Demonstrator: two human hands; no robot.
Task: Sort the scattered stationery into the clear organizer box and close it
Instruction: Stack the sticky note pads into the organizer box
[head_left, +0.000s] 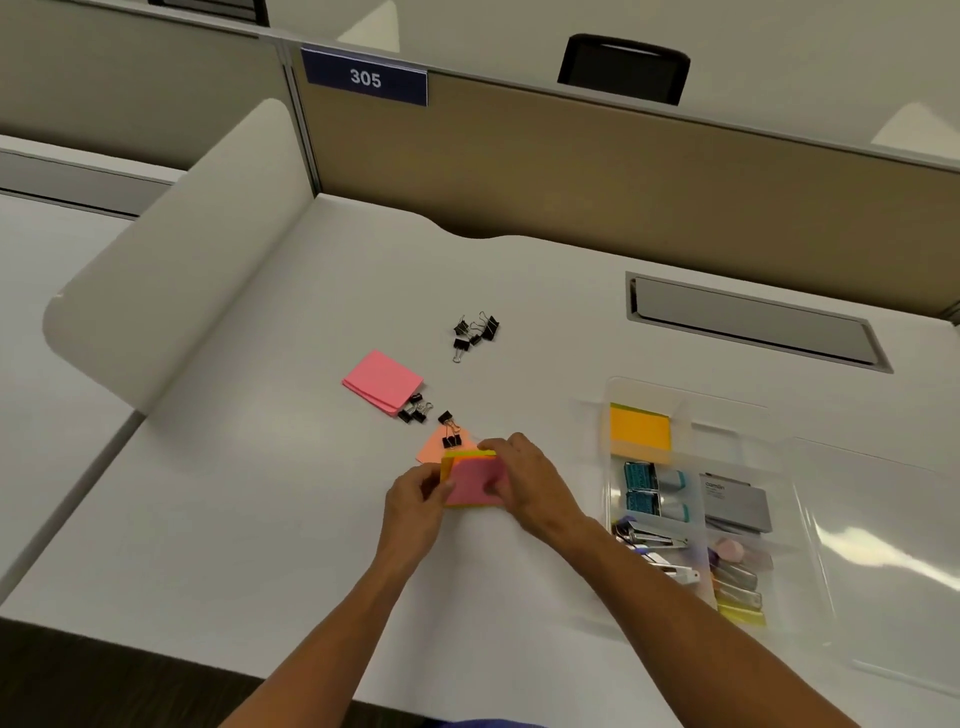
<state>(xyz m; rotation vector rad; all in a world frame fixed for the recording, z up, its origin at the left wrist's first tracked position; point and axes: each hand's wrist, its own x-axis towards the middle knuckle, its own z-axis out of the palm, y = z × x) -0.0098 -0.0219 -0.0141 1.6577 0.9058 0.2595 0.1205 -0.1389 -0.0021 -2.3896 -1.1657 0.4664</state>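
Pink-topped sticky notes (475, 483) between hands.

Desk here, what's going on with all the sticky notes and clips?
A person is tidying stationery. Both hands, left hand and right hand, hold a stack of sticky notes just above the desk. Still loose: a pink pad, a peach note and black binder clips. The clear organizer box on the right lies open, partly filled.
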